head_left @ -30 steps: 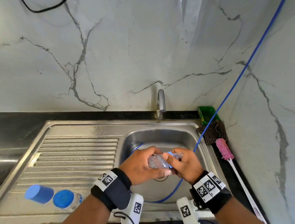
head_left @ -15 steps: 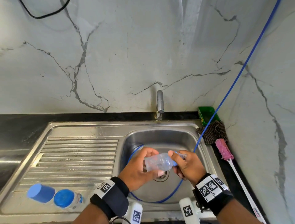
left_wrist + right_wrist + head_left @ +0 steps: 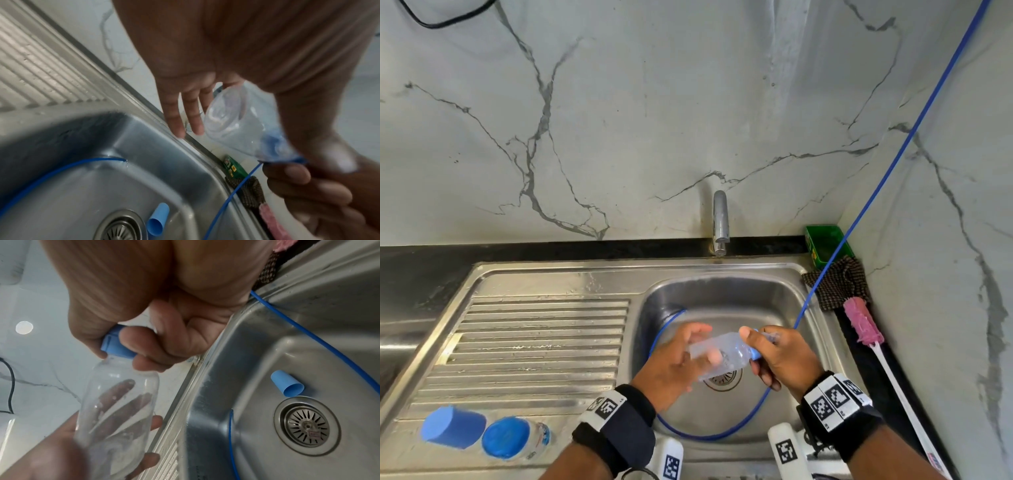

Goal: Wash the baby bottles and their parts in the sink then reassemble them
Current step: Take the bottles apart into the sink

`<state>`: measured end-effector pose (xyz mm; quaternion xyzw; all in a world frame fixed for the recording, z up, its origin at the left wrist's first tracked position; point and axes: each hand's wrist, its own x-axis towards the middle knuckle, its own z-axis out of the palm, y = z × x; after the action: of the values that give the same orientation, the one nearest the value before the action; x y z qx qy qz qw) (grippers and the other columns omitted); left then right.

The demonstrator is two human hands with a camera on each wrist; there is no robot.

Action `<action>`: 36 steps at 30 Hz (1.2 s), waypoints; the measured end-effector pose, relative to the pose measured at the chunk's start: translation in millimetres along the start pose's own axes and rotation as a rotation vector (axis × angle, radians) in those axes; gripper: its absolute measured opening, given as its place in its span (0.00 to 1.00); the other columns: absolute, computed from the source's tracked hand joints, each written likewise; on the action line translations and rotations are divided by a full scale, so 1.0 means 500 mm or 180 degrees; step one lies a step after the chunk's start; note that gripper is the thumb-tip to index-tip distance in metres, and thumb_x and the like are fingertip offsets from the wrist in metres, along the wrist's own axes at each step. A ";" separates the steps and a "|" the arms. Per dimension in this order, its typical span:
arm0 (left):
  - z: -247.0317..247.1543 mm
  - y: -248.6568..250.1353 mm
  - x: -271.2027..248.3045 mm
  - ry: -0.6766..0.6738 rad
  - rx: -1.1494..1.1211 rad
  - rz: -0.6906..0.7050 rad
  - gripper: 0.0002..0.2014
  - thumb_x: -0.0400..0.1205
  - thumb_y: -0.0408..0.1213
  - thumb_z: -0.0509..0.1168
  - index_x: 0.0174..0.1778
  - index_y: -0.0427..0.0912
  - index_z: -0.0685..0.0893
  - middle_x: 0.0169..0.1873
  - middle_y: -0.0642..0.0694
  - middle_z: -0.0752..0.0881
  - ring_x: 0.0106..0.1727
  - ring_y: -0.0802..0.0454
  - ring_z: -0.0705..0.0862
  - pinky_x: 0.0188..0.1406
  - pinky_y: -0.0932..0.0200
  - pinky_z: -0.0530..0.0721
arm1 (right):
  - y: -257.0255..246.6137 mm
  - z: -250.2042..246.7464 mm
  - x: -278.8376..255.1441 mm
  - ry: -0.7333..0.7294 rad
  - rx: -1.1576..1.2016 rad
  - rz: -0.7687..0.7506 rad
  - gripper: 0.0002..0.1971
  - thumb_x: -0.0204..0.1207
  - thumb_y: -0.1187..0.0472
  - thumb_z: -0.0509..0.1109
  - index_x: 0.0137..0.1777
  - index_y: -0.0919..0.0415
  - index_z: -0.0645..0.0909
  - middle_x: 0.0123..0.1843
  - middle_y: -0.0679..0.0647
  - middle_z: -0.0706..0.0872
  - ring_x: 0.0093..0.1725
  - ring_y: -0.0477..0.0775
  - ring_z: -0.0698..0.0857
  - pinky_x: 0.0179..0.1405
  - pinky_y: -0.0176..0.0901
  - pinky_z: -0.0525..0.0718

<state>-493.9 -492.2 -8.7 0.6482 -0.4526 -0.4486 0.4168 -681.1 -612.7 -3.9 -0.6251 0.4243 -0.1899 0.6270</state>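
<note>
Loosened since a second before, the left hand (image 3: 678, 363) lay open under the clear baby bottle (image 3: 719, 356) while the right hand (image 3: 779, 359) pinched its blue collar (image 3: 115, 344), so a wet slip could drop it.

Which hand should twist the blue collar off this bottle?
Right hand: its fingers already curl round the blue collar. The left hand lies open-fingered along the clear bottle, better placed to steady it.
</note>
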 end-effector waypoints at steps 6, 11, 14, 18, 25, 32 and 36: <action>0.008 -0.029 0.046 -0.0179 0.0519 0.0041 0.30 0.72 0.62 0.76 0.67 0.65 0.73 0.52 0.52 0.86 0.50 0.59 0.87 0.54 0.59 0.86 | 0.022 -0.004 0.044 -0.0039 -0.0072 0.0141 0.21 0.82 0.49 0.72 0.34 0.64 0.77 0.26 0.64 0.83 0.17 0.57 0.74 0.15 0.37 0.69; -0.007 -0.032 0.092 -0.0643 -0.0753 -0.0905 0.32 0.80 0.66 0.59 0.53 0.37 0.87 0.29 0.38 0.86 0.25 0.43 0.80 0.21 0.57 0.77 | 0.047 -0.011 0.084 -0.0272 0.0144 0.0237 0.26 0.72 0.43 0.75 0.35 0.70 0.77 0.26 0.64 0.82 0.17 0.56 0.74 0.14 0.36 0.68; -0.026 -0.054 0.130 -0.0682 -0.1130 -0.1730 0.33 0.85 0.63 0.52 0.50 0.34 0.87 0.22 0.38 0.81 0.15 0.50 0.70 0.21 0.58 0.71 | 0.066 -0.015 0.119 -0.0153 0.0506 0.0336 0.29 0.67 0.45 0.76 0.43 0.76 0.78 0.28 0.64 0.82 0.18 0.55 0.75 0.15 0.37 0.70; -0.032 -0.107 0.189 -0.0012 0.0065 -0.1551 0.30 0.75 0.69 0.64 0.52 0.44 0.85 0.38 0.46 0.87 0.30 0.55 0.82 0.33 0.62 0.79 | 0.108 -0.046 0.181 0.0415 0.0485 0.0460 0.12 0.78 0.60 0.79 0.49 0.69 0.82 0.29 0.63 0.84 0.22 0.55 0.79 0.18 0.41 0.75; 0.010 -0.254 0.275 -0.0317 0.2667 -0.1777 0.27 0.80 0.54 0.69 0.71 0.44 0.75 0.68 0.43 0.79 0.68 0.42 0.81 0.66 0.48 0.81 | 0.183 -0.047 0.241 0.0232 -0.0003 0.0761 0.15 0.73 0.64 0.82 0.57 0.59 0.84 0.37 0.58 0.90 0.28 0.50 0.86 0.25 0.44 0.84; 0.028 -0.318 0.286 -0.0681 0.3509 -0.2008 0.30 0.80 0.51 0.71 0.75 0.44 0.72 0.70 0.44 0.76 0.68 0.42 0.82 0.61 0.47 0.82 | 0.224 -0.033 0.262 0.0041 -0.0544 0.0624 0.20 0.63 0.52 0.87 0.53 0.39 0.86 0.53 0.47 0.90 0.44 0.49 0.90 0.39 0.47 0.89; 0.019 -0.297 0.289 -0.0751 0.3567 -0.1964 0.31 0.80 0.51 0.72 0.76 0.45 0.71 0.71 0.44 0.77 0.69 0.43 0.82 0.62 0.48 0.81 | 0.214 -0.037 0.255 -0.0048 -0.0728 0.0502 0.23 0.59 0.46 0.85 0.55 0.36 0.86 0.59 0.40 0.90 0.54 0.46 0.90 0.51 0.53 0.92</action>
<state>-444.3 -596.0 -181.1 0.8140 -0.4538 -0.3118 -0.1850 -654.2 -706.7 -139.8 -0.6586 0.4863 -0.0856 0.5678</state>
